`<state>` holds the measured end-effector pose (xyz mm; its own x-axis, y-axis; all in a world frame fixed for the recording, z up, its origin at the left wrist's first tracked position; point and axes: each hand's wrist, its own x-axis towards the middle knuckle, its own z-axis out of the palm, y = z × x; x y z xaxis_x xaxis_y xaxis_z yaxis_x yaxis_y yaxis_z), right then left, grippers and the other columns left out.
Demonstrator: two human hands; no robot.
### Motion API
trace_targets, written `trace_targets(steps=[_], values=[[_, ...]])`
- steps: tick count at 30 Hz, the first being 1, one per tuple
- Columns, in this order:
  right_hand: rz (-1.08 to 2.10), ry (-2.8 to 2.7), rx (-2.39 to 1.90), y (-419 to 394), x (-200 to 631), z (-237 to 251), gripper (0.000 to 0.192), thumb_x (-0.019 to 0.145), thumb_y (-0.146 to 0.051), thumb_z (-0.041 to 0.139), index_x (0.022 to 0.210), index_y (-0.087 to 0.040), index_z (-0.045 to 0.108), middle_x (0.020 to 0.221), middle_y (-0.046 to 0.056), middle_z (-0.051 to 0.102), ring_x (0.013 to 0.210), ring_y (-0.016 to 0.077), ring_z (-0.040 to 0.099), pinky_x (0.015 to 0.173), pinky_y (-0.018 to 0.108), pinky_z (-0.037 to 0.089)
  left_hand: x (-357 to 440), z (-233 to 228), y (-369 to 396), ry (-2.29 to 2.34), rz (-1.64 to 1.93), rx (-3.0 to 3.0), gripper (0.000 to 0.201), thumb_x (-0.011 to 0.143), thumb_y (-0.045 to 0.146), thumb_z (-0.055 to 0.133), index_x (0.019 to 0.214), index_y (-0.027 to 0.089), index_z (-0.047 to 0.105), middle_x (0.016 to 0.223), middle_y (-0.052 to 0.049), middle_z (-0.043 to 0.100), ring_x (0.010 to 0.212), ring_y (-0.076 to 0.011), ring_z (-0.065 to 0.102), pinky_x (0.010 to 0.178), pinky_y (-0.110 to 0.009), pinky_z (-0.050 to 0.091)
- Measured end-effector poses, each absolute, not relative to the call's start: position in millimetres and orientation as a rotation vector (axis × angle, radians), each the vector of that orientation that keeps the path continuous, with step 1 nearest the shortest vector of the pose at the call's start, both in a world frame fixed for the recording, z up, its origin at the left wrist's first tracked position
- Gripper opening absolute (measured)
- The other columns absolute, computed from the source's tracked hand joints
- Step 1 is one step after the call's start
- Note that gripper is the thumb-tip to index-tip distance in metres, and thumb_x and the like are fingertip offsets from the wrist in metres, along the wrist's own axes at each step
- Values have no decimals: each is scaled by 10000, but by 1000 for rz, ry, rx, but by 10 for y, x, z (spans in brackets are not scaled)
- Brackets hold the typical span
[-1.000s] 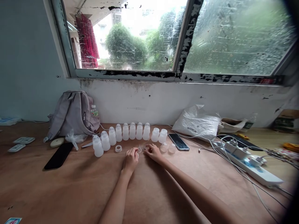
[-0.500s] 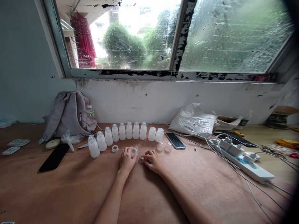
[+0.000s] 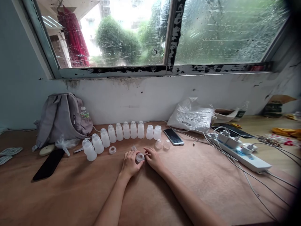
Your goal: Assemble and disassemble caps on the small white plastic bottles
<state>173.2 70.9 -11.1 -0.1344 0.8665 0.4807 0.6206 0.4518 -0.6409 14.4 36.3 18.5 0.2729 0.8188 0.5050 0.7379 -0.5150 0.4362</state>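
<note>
Ten bottles (image 3: 119,132) arced across the middle of the frame on the worktop (image 3: 77,194). Just below centre, the left hand (image 3: 130,164) pinched a clear ring (image 3: 140,157) between thumb and fingers; a small cap (image 3: 133,147) stood just beyond. The right hand (image 3: 153,159), fingers loosely parted, appeared empty beside the ring. Half a second earlier it had held a clear piece; its apparent release presumably left that hand free.

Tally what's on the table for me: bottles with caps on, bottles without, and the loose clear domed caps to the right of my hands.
Capped bottles: 8
Uncapped bottles: 2
Loose domed caps: 2
Total: 12
</note>
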Motion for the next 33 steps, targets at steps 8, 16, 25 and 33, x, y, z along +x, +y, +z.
trace_targets(steps=[8, 16, 25, 33], values=[[328, -1878, -1276, 668, 1715, -45, 391, 667, -32, 411, 985, -164, 596, 790, 55, 586, 775, 178, 520, 740, 327, 436, 134, 168, 378, 1625, 890, 2394, 279, 661, 352, 624, 886, 207, 541, 903, -33, 597, 873, -215, 514, 821, -361, 337], [339, -1877, -1268, 655, 1716, -29, 381, 661, -32, 412, 971, -165, 590, 790, 52, 590, 782, 178, 523, 735, 320, 436, 119, 176, 378, 1582, 1014, 2300, 382, 671, 434, 607, 978, 220, 533, 1009, -51, 569, 957, -228, 492, 862, -375, 328], [409, -1782, -1076, 459, 1674, 198, 230, 787, -179, 426, 962, -181, 575, 820, 53, 593, 717, 156, 537, 651, 280, 441, 145, 146, 505, 1220, 1373, 1494, 245, 814, 391, 412, 774, 168, 505, 687, -14, 574, 608, -136, 562, 575, -258, 476], [499, -1720, -1115, 382, 1515, 156, 72, 736, -250, 509, 755, -189, 476, 653, -14, 514, 526, 102, 441, 503, 221, 370, 210, 127, 484, 1092, 1266, 1375, 310, 800, 445, 423, 851, 152, 508, 626, -3, 575, 528, -125, 580, 482, -232, 495]])
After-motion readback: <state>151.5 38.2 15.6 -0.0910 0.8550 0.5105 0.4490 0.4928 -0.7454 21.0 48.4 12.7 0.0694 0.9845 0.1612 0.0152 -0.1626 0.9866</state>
